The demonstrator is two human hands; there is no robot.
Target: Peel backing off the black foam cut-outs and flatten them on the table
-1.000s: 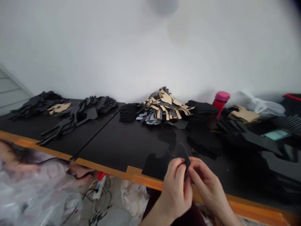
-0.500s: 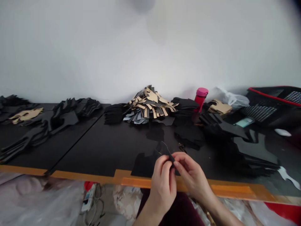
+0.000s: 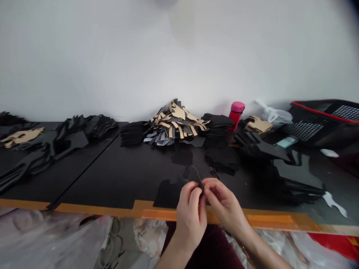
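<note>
Over the front edge of the black table (image 3: 112, 175), my left hand (image 3: 193, 207) and my right hand (image 3: 223, 201) meet, both with fingers pinched on one thin black cut piece (image 3: 198, 178) with a pale edge. Fingers cover much of it. Flat on the table beside my left hand is a larger black cut piece (image 3: 165, 193). Just beyond my fingers are a small dark object (image 3: 214, 173), too dim to name, and a dark flat piece (image 3: 223, 166).
A heap of tan, grey and black cut-outs (image 3: 176, 121) stands by the wall between black stacks. Further right are a pink bottle (image 3: 236, 114), a black basket (image 3: 305, 121) and stacked black pieces (image 3: 294, 172). Orange tape (image 3: 159, 214) runs along the table's front edge.
The view has shifted slightly, so the table things appear a little further left. Both hands keep their pinch on the black piece, with only small finger movement.
</note>
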